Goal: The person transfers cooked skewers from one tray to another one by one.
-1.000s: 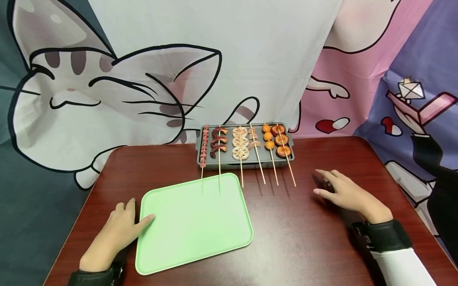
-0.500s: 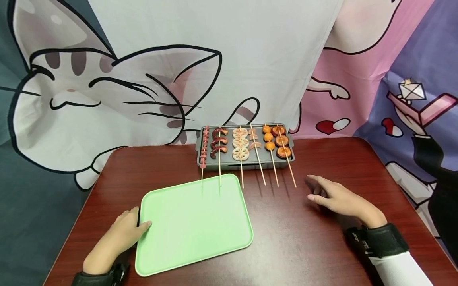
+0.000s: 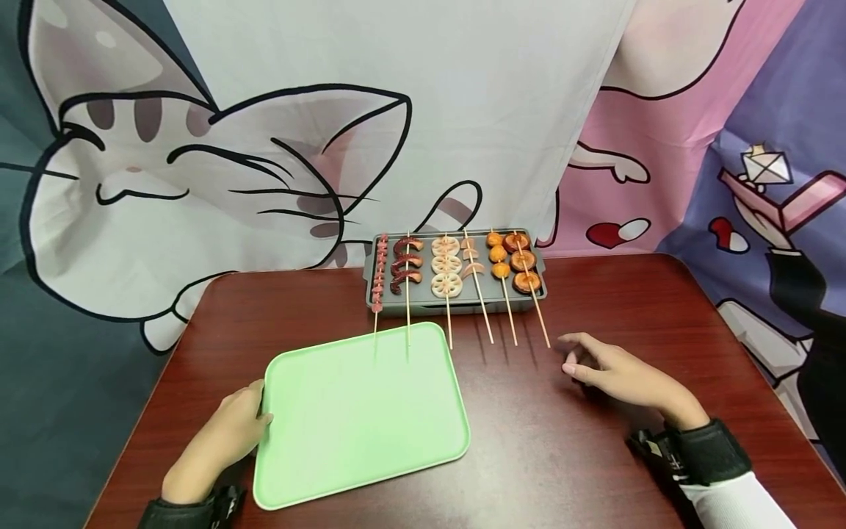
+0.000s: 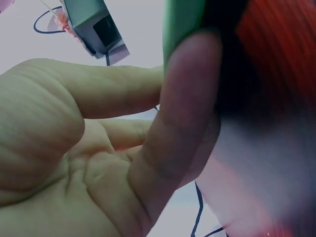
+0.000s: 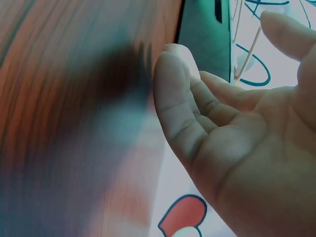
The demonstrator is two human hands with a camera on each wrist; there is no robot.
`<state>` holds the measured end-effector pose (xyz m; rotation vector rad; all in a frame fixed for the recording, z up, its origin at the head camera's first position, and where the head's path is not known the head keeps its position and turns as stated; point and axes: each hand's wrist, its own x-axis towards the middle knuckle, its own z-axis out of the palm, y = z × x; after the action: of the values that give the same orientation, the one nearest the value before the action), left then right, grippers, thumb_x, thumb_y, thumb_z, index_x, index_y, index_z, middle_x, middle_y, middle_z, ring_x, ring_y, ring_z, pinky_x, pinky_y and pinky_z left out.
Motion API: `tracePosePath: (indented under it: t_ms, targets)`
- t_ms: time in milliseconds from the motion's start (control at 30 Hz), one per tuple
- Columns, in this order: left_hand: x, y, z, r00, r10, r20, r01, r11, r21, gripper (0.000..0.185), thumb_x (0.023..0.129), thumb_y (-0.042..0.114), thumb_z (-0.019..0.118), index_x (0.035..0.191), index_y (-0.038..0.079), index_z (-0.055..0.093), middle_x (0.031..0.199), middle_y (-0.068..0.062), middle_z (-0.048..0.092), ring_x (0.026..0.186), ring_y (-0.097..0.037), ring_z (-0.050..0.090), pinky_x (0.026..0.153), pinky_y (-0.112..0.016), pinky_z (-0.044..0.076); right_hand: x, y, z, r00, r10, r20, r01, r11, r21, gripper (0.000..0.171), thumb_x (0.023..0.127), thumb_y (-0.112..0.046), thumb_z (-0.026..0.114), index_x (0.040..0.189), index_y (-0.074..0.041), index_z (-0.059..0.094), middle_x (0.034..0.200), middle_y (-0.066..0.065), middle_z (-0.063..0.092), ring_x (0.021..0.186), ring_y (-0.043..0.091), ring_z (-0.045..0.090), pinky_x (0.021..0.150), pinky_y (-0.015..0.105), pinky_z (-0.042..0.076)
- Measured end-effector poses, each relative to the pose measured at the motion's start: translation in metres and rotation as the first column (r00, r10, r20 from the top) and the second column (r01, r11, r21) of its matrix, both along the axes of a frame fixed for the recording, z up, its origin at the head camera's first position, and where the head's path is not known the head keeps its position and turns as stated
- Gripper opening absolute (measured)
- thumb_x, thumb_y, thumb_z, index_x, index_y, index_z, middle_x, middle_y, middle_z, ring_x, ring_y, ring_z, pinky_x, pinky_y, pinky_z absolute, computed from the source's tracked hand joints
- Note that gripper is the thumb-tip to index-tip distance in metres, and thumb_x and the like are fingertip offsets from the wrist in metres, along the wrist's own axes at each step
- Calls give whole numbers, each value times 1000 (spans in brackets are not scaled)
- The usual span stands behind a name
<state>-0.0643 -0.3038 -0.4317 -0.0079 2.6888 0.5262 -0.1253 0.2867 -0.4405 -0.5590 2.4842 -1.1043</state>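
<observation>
At the head view's lower left, we find the left hand (image 3: 221, 437) pinching the tray (image 3: 363, 419); only its wrist view shows fingers (image 4: 185, 94) beneath. The right hand (image 3: 624, 376), lower right, loosely bent, holds nothing.

The left wrist view crops the green tray (image 4: 180, 19).

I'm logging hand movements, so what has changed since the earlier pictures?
The left hand, earlier spread at the left edge of the green tray, now grips that edge. The right hand has moved leftward and slightly backward; it is now close to the bare end of the rightmost skewer, holding nothing. The tray, the grey pan and all six skewers look unchanged.
</observation>
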Motion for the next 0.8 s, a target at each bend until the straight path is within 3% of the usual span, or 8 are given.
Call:
tracePosePath:
  t_ms: [400, 800]
  targets:
    - [-2, 15, 2, 998, -24, -60, 24, 1000, 5, 55, 96, 0, 66, 139, -23, 41, 128, -40, 57, 123, -56, 56, 90, -56, 56, 5, -17, -1, 994, 55, 96, -45, 994, -101, 43, 107, -25, 59, 140, 2, 53, 105, 10, 70, 86, 15, 70, 75, 27, 57]
    - [0, 27, 2, 996, -30, -88, 30, 1000, 4, 56, 96, 0, 66, 139, -24, 41, 130, -41, 56, 125, -55, 55, 92, -58, 55, 8, -56, -3, 982, 112, 150, -84, 979, -184, 40, 106, -22, 60, 134, 7, 58, 102, 11, 76, 89, 20, 74, 76, 32, 62]
